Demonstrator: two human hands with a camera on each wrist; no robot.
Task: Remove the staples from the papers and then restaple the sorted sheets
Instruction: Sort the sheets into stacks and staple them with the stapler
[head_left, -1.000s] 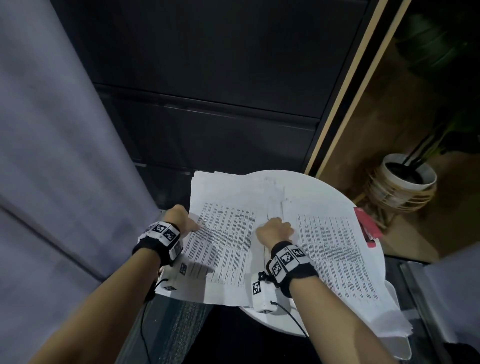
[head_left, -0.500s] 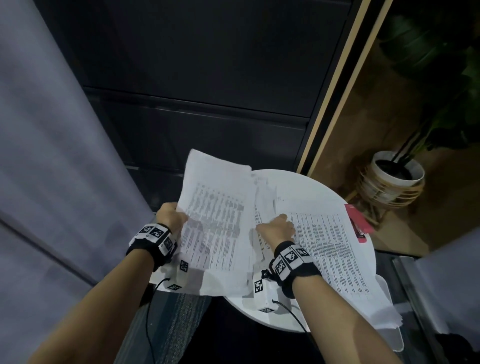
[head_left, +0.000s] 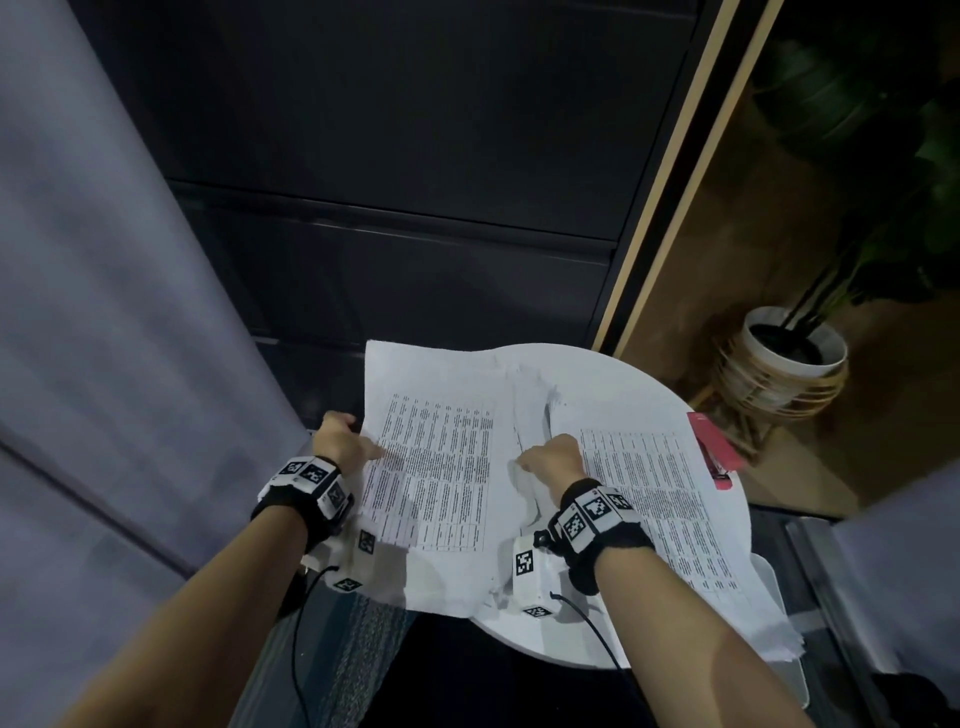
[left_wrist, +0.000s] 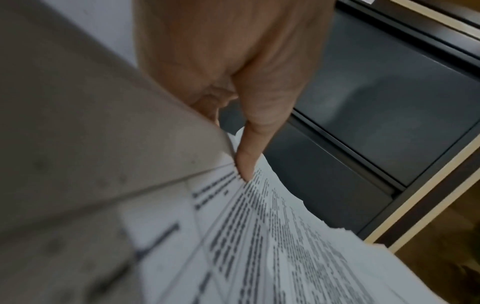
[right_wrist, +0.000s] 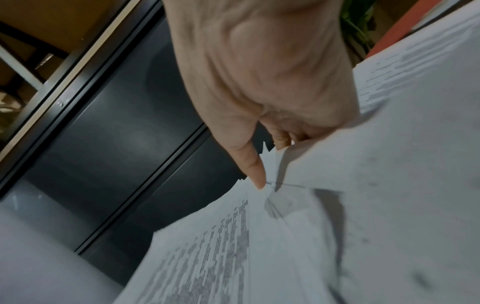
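Note:
My left hand (head_left: 345, 439) grips the left edge of a bundle of printed sheets (head_left: 434, 467), thumb (left_wrist: 249, 156) on top and fingers underneath. At the bundle's right edge my right hand (head_left: 550, 460) pinches the sheets, its thumb (right_wrist: 255, 172) on the printed page (right_wrist: 221, 257) and its fingers curled under a turned-up sheet. A second stack of printed papers (head_left: 660, 514) lies to the right on the round white table (head_left: 613, 374). The red stapler (head_left: 714, 447) rests at the table's right edge. I can make out no staple.
The bundle hangs over the table's left and near edges. A dark cabinet front (head_left: 415, 234) stands behind the table and a grey wall (head_left: 104, 312) on the left. A potted plant (head_left: 784, 358) sits on the floor at the right.
Both hands lifted the left bundle, tilting its far edge up half a second ago, and have brought it back down to nearly flat over the table.

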